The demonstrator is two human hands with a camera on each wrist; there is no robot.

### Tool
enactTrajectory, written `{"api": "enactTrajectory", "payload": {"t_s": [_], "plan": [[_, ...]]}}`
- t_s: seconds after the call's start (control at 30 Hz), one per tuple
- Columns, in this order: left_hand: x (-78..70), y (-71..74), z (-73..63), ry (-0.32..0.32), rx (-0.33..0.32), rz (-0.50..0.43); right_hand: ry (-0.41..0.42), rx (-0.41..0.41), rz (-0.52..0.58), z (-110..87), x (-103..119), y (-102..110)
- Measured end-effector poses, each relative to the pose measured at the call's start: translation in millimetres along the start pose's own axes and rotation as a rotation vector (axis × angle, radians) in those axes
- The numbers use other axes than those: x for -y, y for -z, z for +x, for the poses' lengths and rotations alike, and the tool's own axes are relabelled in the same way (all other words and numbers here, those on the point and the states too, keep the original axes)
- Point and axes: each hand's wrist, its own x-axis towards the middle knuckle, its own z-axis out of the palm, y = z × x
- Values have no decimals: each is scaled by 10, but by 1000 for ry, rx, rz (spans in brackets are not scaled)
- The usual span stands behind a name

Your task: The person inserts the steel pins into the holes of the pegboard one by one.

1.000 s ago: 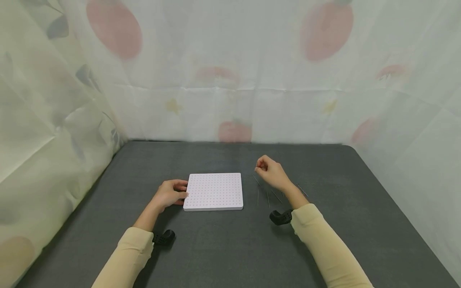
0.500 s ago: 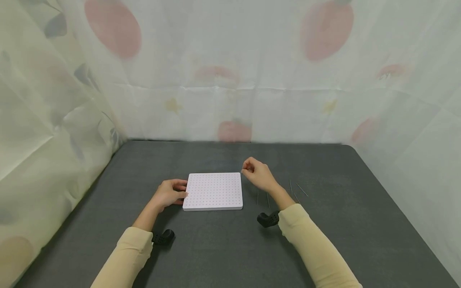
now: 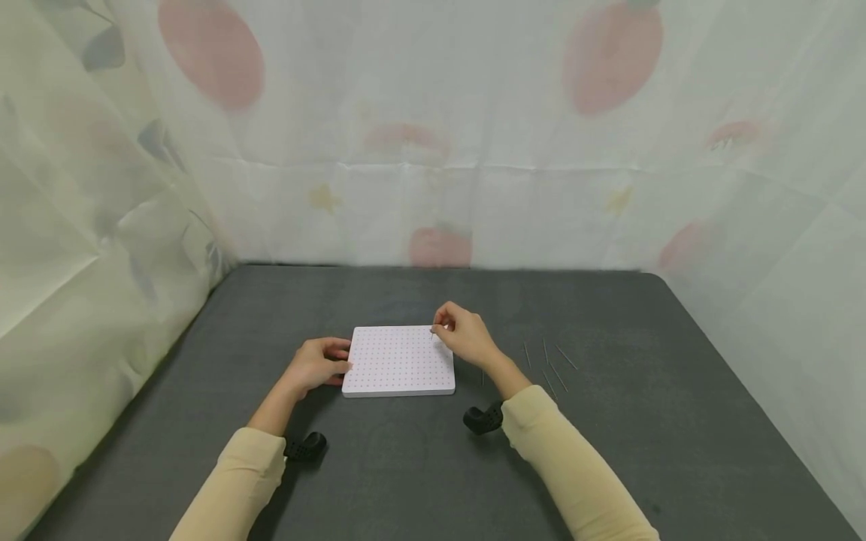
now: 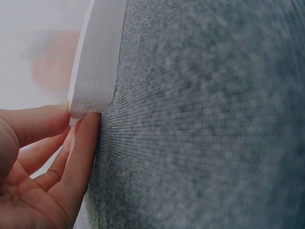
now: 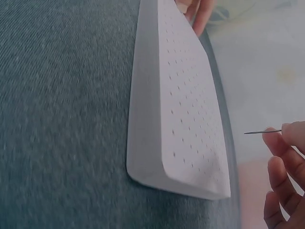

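Step in hand, by judgement: lining up one thin needle (image 5: 255, 132) with a perforated white board (image 3: 399, 362); next called for, a steady, upright lowering toward one hole. Board: one, flat on the counter (image 3: 379, 481). Left hand (image 3: 316, 368): thumb and fingers clamped on the board's left edge. Right hand (image 3: 463, 334): pinching the needle near the board's far right corner, tip contact uncertain. Loose needles (image 3: 545, 350): six visible, right of the board, others possibly hidden by the right forearm (image 3: 507, 377).

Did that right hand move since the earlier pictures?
Yes: in the head view, the right hand moved left, from beside the white board to above its far right corner.
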Motion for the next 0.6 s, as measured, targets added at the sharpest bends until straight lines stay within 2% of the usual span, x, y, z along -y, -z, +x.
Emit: {"api": "enactTrajectory", "payload": {"t_s": [0.6], "plan": [[-8,13,-1,1,14,-11,62,42,-1,60,206,-255]]}}
